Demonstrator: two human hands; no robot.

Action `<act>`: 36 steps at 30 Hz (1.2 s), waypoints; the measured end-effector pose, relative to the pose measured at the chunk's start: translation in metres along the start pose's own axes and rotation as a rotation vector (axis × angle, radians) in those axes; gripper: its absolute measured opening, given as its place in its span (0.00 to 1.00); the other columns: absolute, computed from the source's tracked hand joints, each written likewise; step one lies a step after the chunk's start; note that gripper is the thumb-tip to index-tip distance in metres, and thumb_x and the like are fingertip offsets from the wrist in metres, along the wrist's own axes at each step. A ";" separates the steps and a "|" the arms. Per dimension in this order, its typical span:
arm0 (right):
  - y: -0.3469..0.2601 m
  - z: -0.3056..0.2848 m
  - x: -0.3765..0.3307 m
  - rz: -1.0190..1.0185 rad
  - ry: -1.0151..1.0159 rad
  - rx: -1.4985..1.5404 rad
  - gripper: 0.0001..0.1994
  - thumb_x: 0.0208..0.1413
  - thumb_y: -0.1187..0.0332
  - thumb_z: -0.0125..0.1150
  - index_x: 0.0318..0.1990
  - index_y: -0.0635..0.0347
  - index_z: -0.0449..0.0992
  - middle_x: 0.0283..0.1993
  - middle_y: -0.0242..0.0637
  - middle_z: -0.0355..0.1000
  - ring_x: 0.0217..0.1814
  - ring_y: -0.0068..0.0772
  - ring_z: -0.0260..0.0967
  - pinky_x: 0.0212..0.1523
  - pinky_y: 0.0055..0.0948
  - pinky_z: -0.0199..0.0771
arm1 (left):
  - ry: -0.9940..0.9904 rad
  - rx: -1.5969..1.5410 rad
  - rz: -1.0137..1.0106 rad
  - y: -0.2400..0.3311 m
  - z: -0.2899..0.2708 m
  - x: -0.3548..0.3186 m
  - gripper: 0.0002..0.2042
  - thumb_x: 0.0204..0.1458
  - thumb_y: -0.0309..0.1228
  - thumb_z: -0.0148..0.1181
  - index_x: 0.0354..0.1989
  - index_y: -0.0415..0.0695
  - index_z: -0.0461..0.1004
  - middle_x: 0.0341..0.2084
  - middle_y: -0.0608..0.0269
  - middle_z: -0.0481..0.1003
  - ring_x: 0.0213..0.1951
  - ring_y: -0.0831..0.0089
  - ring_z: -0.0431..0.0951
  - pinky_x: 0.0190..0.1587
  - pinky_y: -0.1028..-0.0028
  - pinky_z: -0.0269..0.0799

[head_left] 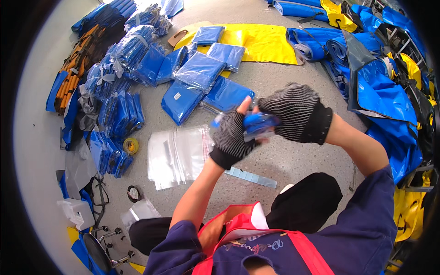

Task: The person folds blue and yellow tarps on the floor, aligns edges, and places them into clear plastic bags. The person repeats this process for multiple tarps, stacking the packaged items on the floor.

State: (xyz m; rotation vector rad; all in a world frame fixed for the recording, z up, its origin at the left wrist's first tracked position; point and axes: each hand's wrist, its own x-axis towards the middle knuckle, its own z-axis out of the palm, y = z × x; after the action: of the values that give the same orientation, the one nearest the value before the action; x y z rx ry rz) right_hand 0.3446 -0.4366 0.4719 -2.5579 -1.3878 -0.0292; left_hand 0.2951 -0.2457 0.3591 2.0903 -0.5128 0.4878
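1. The left hand (233, 137), in a striped fingerless glove, grips a small blue folded piece (259, 124) from below, its fingers curled round it and the thumb raised.
2. The right hand (293, 110), gloved the same way, closes over the blue piece from above and the right, fingers pressed down on it.
3. The blue piece is held in the air between both hands, above the floor (284, 160) and in front of the person's knees.
4. A strip of pale blue tape squares (251, 177) lies on the floor just below the hands.
5. A stack of clear bags (178, 153) lies on the floor to the left of the left hand.
6. Bagged blue packs (199, 71) lie spread beyond the hands, partly on a yellow sheet (266, 41).
7. A yellow tape roll (131, 145) sits near the clear bags, beside bundles of blue pieces (117, 110).
8. Large blue and yellow bags (385, 91) are piled on the right.
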 end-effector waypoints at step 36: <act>0.094 0.215 -0.028 0.629 0.704 1.179 0.08 0.62 0.66 0.51 0.36 0.61 0.70 0.28 0.26 0.67 0.27 0.16 0.59 0.28 0.18 0.61 | 0.283 -0.095 -0.932 -0.043 0.056 -0.062 0.19 0.65 0.39 0.38 0.34 0.40 0.73 0.16 0.59 0.69 0.24 0.77 0.70 0.29 0.76 0.66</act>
State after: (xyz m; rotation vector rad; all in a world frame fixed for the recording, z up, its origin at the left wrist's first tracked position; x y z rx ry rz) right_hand 0.3873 -0.4639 0.2406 -1.5699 -0.1431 0.0005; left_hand 0.2746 -0.2606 0.2683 1.8717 0.5857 0.1841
